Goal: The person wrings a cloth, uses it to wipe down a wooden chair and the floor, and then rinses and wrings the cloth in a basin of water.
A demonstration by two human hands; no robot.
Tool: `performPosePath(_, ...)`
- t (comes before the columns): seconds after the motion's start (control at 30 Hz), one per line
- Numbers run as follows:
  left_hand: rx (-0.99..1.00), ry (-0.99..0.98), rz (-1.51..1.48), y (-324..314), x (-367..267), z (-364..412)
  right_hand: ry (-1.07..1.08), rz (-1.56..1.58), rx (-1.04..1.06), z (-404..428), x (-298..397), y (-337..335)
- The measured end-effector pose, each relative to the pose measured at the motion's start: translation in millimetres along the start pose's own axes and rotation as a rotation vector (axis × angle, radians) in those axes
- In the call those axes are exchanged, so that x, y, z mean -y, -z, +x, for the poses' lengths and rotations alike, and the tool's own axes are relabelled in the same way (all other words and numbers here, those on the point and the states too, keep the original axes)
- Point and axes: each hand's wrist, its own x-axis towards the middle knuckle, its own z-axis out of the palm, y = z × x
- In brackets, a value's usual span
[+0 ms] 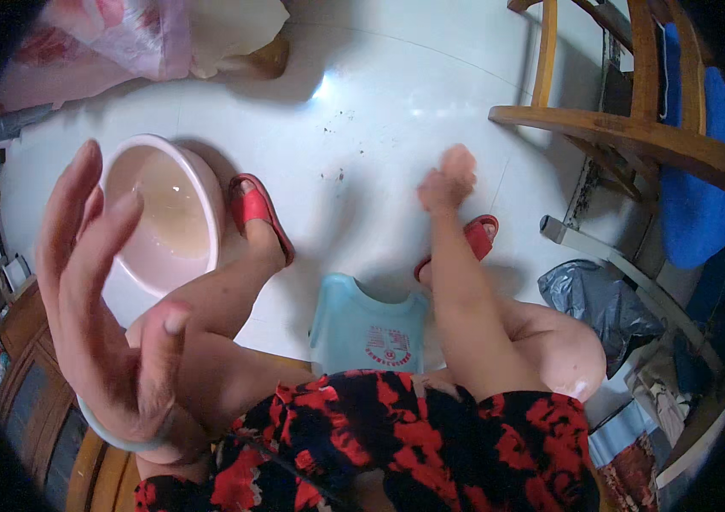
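My left hand point(106, 307) is raised close to the camera, its fingers apart and nothing in it, with a pale bangle at the wrist. Behind the fingers, a pink plastic basin point(214, 217) with cloudy, yellowish liquid stands on the floor. My right hand point(445, 182) is stretched low over the floor near the right foot; motion blur hides its fingers and whether the pinkish shape at its far end is part of the hand or a held thing. A light-blue item with red writing point(369, 326), perhaps plastic, lies between my legs.
Dark crumbs point(340, 174) are scattered on the pale tiled floor point(375, 211). Red slippers point(254, 205) are on my feet. A wooden chair point(618, 128) with a blue cover point(698, 211) stands at upper right, above a grey plastic bag point(593, 301). Pink cloth point(100, 51) hangs at upper left.
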Motion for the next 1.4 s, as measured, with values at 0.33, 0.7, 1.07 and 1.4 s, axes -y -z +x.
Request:
performPosePath(0.33,0.018,0.008,-0.057,-8.3,21.7,-10.7,0.002,0.351,0.294,7.3,77.3,-35.2)
performPosePath(0.7,-0.066,0.091,-0.072,-4.3,25.7,-30.7,-0.479,0.365,-0.124,20.1,-26.5,23.9)
performPosePath(1.07,-0.086,0.095,-0.006,-1.8,36.6,-29.4,0.348,0.157,0.085,84.4,137.1,-7.1)
performPosePath(1.4,-0.047,0.14,-0.052,-2.6,31.2,-21.6,0.972,-0.049,0.379,60.0,132.6,-25.7)
